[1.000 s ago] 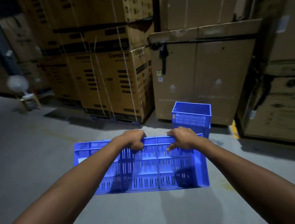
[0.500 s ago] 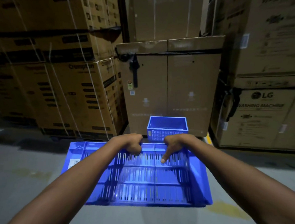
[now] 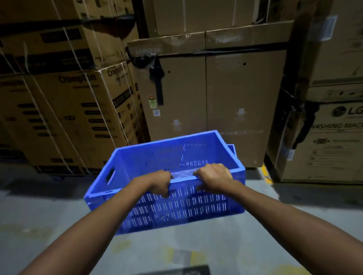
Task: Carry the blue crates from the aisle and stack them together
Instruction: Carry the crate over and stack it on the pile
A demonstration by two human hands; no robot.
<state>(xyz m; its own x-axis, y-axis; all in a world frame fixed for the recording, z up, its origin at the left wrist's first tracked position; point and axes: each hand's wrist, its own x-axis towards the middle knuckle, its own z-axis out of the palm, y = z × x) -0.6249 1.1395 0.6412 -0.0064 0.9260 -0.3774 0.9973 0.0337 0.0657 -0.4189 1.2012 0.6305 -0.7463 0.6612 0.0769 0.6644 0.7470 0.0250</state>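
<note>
Both the left hand (image 3: 159,183) and the right hand (image 3: 214,177) are clenched over the near rim of a rectangular blue plastic crate (image 3: 136,162) with slotted, ventilated walls and a cut-out handle in its end. It is held upright and open-topped above the grey concrete floor (image 3: 34,216). Half a second ago it hung tilted, its ribbed underside facing the camera. Behind its far right corner a blue edge (image 3: 231,148) peeks out, probably the second crate, just before the tall strapped brown cardboard box (image 3: 226,98).
</note>
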